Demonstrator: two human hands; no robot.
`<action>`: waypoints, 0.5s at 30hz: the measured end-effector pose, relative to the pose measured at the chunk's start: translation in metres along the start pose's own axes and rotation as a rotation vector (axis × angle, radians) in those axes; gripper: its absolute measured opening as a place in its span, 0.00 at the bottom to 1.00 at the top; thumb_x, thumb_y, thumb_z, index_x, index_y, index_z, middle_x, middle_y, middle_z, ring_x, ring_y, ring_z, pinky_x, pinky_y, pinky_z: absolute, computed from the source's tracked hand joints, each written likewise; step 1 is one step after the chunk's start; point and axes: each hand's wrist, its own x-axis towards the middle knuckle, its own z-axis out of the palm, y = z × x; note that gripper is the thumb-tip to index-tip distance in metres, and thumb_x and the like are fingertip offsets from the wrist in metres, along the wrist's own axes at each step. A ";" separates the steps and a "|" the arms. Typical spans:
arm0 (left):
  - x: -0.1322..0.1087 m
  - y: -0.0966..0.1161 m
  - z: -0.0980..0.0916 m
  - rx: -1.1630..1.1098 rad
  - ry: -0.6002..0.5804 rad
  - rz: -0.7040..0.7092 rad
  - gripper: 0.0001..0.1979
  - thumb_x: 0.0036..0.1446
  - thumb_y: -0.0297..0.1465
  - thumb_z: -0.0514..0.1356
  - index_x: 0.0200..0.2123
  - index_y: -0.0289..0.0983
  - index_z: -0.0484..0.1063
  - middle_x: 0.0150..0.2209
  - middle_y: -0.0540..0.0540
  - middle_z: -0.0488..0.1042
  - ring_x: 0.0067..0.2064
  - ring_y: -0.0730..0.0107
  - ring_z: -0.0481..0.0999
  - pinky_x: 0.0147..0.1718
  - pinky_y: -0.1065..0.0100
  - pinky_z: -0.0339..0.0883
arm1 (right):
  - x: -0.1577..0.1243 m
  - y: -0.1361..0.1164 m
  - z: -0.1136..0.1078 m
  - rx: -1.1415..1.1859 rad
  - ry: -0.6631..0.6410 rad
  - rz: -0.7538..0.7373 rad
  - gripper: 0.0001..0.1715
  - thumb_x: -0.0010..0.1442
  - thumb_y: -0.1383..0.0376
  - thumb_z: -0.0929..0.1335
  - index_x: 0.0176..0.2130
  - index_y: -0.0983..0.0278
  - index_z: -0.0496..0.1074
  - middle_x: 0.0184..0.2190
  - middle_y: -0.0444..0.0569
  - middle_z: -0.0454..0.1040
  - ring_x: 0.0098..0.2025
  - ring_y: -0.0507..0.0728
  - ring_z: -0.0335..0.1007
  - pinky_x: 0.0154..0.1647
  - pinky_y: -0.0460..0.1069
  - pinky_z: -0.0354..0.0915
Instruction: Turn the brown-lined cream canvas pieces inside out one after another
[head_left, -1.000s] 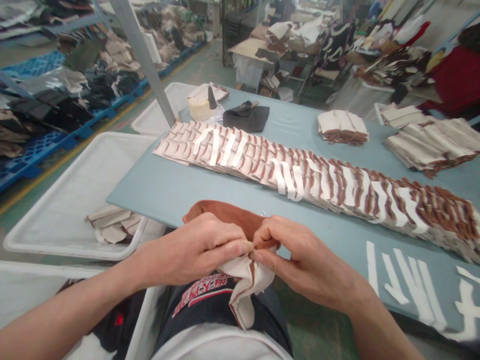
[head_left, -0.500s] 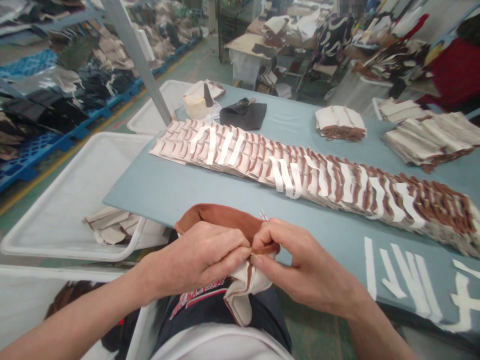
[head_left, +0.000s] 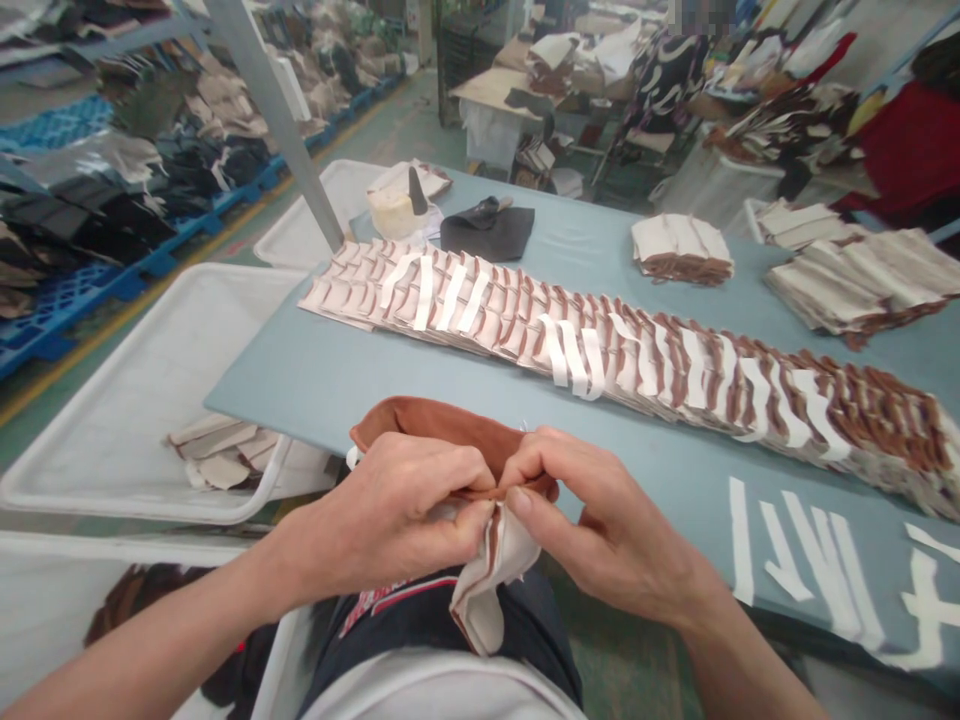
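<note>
Pinching brown-edged fabric pc (head_left: 491, 580) just off near edge of blue surface (head_left: 315, 385), L hand (head_left: 390, 520) & R hand (head_left: 607, 530) w/ fingers clenched on it. Long overlapped row of pcs (head_left: 600, 350) lies laid out, stacks (head_left: 862, 280) beyond; amount done/left unclear.

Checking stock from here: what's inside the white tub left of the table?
A small stack of pale fabric pieces lies toward the near corner of the white tub. Whatever lies beneath that stack is covered and can't be seen.
</note>
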 end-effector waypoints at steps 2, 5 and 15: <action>0.002 0.001 0.001 -0.007 0.031 -0.038 0.08 0.56 0.22 0.57 0.26 0.36 0.69 0.22 0.55 0.68 0.25 0.77 0.66 0.27 0.70 0.52 | 0.001 0.000 -0.001 -0.008 0.006 -0.003 0.08 0.67 0.70 0.65 0.35 0.62 0.69 0.30 0.43 0.72 0.33 0.53 0.64 0.37 0.48 0.57; 0.005 0.001 0.002 -0.063 0.039 -0.029 0.07 0.53 0.21 0.57 0.26 0.35 0.70 0.21 0.56 0.68 0.24 0.79 0.64 0.26 0.72 0.52 | 0.005 0.002 -0.004 0.039 -0.051 0.072 0.09 0.68 0.66 0.67 0.33 0.62 0.70 0.29 0.43 0.71 0.32 0.53 0.63 0.34 0.48 0.58; 0.010 -0.006 -0.010 -0.427 -0.124 0.023 0.09 0.64 0.25 0.61 0.30 0.34 0.75 0.27 0.52 0.75 0.29 0.78 0.72 0.30 0.77 0.61 | 0.008 0.022 -0.003 0.325 -0.237 0.167 0.28 0.67 0.44 0.68 0.30 0.64 0.68 0.26 0.40 0.65 0.28 0.49 0.58 0.29 0.45 0.56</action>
